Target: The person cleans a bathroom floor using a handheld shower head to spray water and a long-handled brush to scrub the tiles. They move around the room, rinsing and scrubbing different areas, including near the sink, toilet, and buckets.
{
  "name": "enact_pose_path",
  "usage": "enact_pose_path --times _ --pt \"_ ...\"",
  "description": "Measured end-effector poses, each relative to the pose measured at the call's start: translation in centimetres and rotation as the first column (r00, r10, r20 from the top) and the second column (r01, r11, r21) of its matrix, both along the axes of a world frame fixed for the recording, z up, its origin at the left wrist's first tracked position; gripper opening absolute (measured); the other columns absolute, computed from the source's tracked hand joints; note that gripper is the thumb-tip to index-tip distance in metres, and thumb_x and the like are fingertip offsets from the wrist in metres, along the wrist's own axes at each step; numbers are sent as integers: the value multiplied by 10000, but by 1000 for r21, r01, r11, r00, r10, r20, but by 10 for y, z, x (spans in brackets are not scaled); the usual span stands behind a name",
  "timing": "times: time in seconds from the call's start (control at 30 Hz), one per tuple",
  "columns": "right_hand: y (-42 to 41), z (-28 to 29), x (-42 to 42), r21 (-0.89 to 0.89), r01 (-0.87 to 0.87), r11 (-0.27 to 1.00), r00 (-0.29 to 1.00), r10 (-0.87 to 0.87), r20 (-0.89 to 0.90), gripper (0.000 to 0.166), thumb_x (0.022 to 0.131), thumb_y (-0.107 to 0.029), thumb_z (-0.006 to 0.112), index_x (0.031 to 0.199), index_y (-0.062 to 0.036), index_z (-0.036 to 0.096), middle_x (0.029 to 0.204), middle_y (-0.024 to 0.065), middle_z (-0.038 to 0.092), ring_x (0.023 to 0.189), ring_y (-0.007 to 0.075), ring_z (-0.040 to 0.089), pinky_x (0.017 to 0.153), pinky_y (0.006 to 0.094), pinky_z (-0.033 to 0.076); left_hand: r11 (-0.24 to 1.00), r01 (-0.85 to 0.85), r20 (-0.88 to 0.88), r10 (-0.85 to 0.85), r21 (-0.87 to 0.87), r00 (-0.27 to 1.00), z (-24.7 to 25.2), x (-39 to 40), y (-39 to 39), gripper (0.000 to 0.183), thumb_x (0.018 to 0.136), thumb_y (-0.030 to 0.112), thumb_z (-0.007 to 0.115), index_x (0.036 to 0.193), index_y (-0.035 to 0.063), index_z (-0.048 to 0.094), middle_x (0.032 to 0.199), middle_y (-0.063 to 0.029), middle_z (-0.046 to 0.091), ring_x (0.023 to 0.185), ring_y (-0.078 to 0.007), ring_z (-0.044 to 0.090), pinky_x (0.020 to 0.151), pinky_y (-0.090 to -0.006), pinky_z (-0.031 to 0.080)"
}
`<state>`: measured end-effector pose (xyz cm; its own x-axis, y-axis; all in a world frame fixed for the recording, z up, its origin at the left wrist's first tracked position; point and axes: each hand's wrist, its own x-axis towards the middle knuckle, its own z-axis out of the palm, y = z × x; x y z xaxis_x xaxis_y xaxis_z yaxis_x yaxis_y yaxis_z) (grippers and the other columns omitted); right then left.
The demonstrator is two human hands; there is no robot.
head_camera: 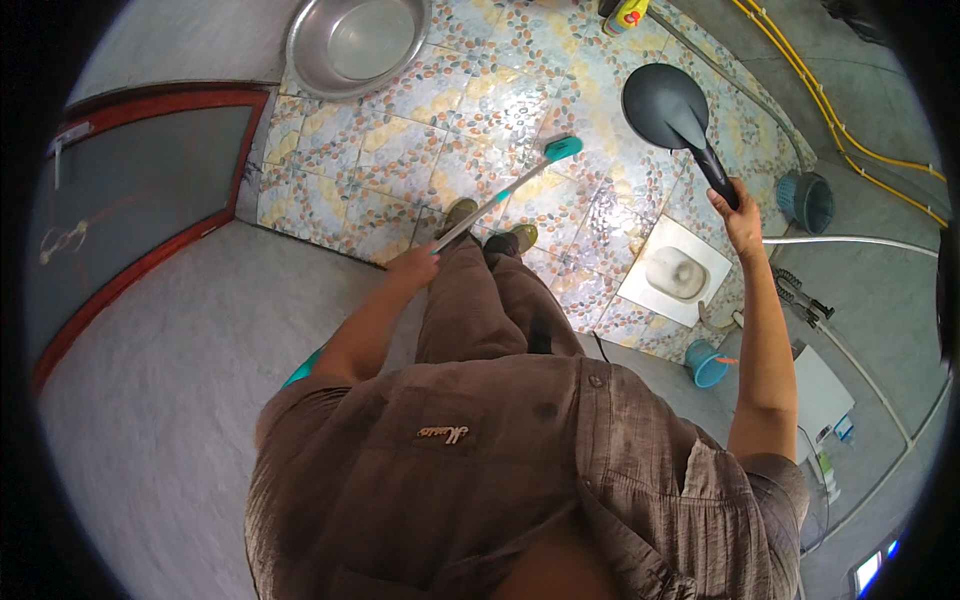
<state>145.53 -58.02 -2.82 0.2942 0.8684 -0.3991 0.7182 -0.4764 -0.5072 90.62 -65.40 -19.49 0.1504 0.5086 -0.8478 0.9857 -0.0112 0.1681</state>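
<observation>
My left hand [414, 264] grips the pole of a long-handled brush [471, 217]; its teal head [563, 148] is low over or on the tiled floor, and I cannot tell whether it touches. The pole's upper end runs back under my left arm, where a teal part shows. On the other side, my right hand [741, 217] holds a dark ladle-like dipper [664, 106] by its black handle, bowl away from me. The dipper is raised above the floor, beyond the squat toilet [677, 274]. What the dipper contains, if anything, is not visible.
A large metal basin [358, 45] stands at the upper left, near a red-framed door [150, 187]. A yellow spray bottle [625, 18] is at the top. Wet patterned tiles [405, 150] surround my feet. Blue-green baskets [811, 202], a blue bucket [706, 364] and a hose lie right.
</observation>
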Motion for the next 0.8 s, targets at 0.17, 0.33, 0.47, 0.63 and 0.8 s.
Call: enact_pose_path --times 0.17,0.33,0.47,0.63,0.8 --pt "-8 3 -1 -27 -40 999 996 42 74 411 766 -337 700 999 -26 569 746 89 577 690 172 521 659 298 434 999 -1 28 2 -40 1000 17 -52 -4 359 896 285 438 1232 169 487 1037 -154 602 932 -347 573 755 -457 455" --pt "-8 0 -3 -1 -52 999 996 51 74 409 762 -325 702 1000 -24 562 729 101 566 681 183 529 654 304 438 994 -18 -184 -3 -111 983 81 -67 4 374 895 287 437 1249 169 465 1007 -163 608 919 -352 576 756 -455 454" --pt "0 -1 -3 -13 -26 1000 998 26 54 407 760 -320 706 1004 -28 562 702 93 545 651 168 488 628 291 426 916 -374 83 388 -146 918 14 -14 22 396 874 318 449 1247 185 461 997 -168 612 925 -348 581 756 -457 455" --pt "-8 -6 10 6 11 1000 999 -12 43 413 760 -341 701 1001 -34 564 703 85 548 651 172 493 626 294 424 998 14 -150 -23 -65 988 49 -72 41 432 863 334 472 1272 197 448 1022 -156 610 949 -349 574 787 -463 448" --pt "-5 -18 18 -38 -10 999 1000 10 -11 430 763 -374 690 1020 -50 572 746 90 572 667 181 515 637 293 424 997 57 -244 -70 -60 967 84 -94 55 428 868 295 477 1283 198 441 1054 -150 597 1000 -335 553 830 -447 439"
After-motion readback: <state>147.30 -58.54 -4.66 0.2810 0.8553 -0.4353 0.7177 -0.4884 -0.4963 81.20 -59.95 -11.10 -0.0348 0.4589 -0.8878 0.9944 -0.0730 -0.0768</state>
